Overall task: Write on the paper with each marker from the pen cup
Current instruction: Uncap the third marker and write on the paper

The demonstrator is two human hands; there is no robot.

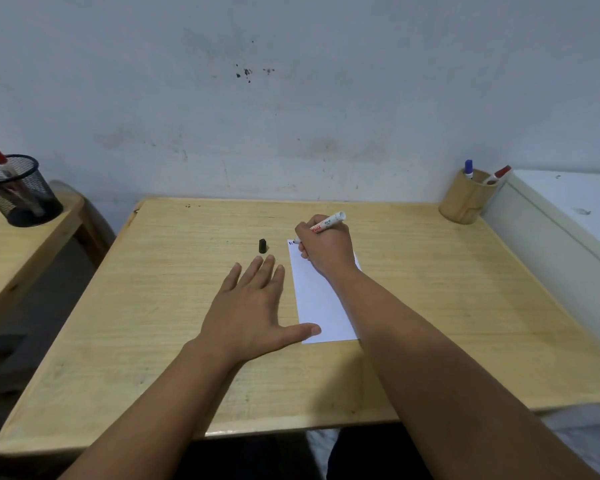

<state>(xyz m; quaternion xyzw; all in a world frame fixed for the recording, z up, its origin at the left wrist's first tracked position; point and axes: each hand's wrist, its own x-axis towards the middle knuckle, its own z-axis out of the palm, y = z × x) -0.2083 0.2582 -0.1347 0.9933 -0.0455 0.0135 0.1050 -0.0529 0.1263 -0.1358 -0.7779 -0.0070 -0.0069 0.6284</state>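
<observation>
A white paper (317,303) lies on the wooden table (153,306), partly under my right forearm. My right hand (326,249) grips an uncapped white marker (329,221), its tip touching the paper's far left corner beside small dark marks. The marker's black cap (263,246) stands on the table just left of the paper. My left hand (253,306) lies flat and open on the table, its thumb pressing the paper's near left corner. A wooden pen cup (465,199) at the far right corner holds a blue-capped marker (468,168) and a red-capped marker (498,174).
A black mesh cup (18,192) with a red-capped and a blue-capped marker stands on a second wooden table at the left. A white cabinet (561,216) adjoins the table's right side. A stained wall runs directly behind the table.
</observation>
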